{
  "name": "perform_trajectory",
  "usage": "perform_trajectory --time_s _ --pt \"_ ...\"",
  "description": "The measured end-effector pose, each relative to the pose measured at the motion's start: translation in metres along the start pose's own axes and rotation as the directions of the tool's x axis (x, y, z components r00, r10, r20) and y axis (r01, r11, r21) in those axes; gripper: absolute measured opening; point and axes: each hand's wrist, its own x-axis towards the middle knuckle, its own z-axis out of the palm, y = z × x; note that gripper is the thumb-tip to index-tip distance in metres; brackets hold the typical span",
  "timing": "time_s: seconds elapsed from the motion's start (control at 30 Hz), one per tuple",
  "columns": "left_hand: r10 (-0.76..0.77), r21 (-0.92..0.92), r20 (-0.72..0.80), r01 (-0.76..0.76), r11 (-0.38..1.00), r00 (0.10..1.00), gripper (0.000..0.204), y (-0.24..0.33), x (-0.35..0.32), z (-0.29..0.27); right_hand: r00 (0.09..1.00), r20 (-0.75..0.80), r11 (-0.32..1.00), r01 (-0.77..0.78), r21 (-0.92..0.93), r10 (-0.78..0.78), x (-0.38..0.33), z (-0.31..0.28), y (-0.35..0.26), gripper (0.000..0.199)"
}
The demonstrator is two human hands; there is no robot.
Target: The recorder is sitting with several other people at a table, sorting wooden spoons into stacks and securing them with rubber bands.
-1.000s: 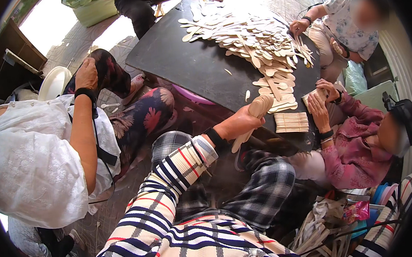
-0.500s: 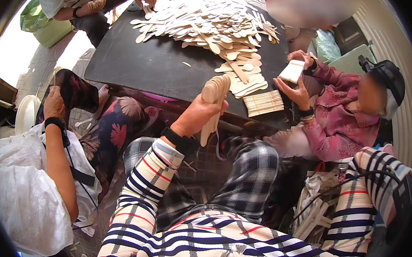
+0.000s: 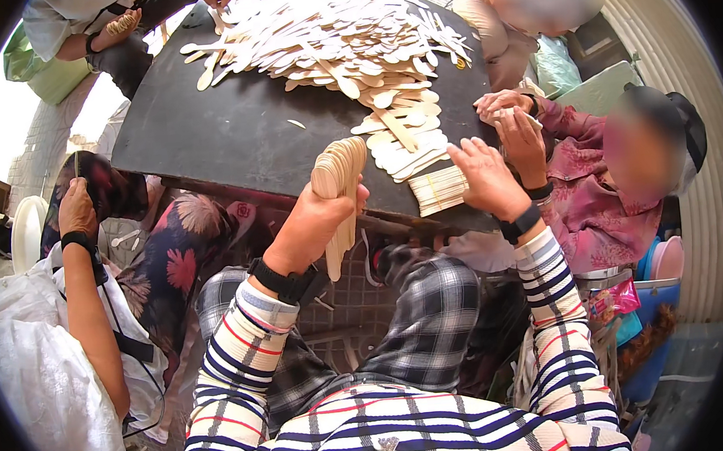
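Table (image 3: 195, 128): black and flat; clock read from its middle, 12 at the far side; bare from 8 to 10.
Pile (image 3: 341, 51): loose pale wooden spoons, heaped crosswise from 11 to 2, whitened by glare at 12.
Tail (image 3: 411, 151): more spoons running from the pile toward 4, mostly lying sideways and overlapping.
Bundle (image 3: 436, 193): pale sticks packed side by side, at 4, near the table's edge.
Sliver (image 3: 296, 124): pale, alone, close to the middle.
Yellow bit (image 3: 460, 63): between 2 and 3, beside the pile, too small to identify.
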Motion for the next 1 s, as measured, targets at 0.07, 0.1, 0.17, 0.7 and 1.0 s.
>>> perform_trajectory --time_s 0.07,0.1,0.17,0.7,1.0 --pt "-0.008 -0.013 0.016 0.008 1.000 1.000 0.041 0.001 0.001 0.001 0.999 0.007 0.996 0.032 -0.089 -0.031 -0.009 0.036 0.001 0.053" --pt "-0.013 -0.016 0.016 0.013 1.000 1.000 0.041 0.003 0.001 0.002 0.999 0.013 0.996 0.032 -0.088 -0.031 -0.009 0.043 0.006 0.053" --pt "-0.017 -0.009 0.006 0.017 1.000 1.000 0.042 0.004 -0.002 0.004 0.999 0.013 1.000 0.029 -0.003 -0.029 -0.005 0.049 0.009 0.050" --pt "0.041 -0.060 -0.013 -0.042 0.997 0.999 0.033 0.002 -0.001 0.007 0.997 0.032 0.998 -0.070 -0.010 0.070 -0.024 0.047 0.022 0.029" --pt "-0.001 -0.096 0.002 0.001 0.995 1.000 0.041 0.001 -0.009 0.003 0.986 -0.156 0.963 -0.014 0.268 0.058 0.037 0.019 0.032 0.029"
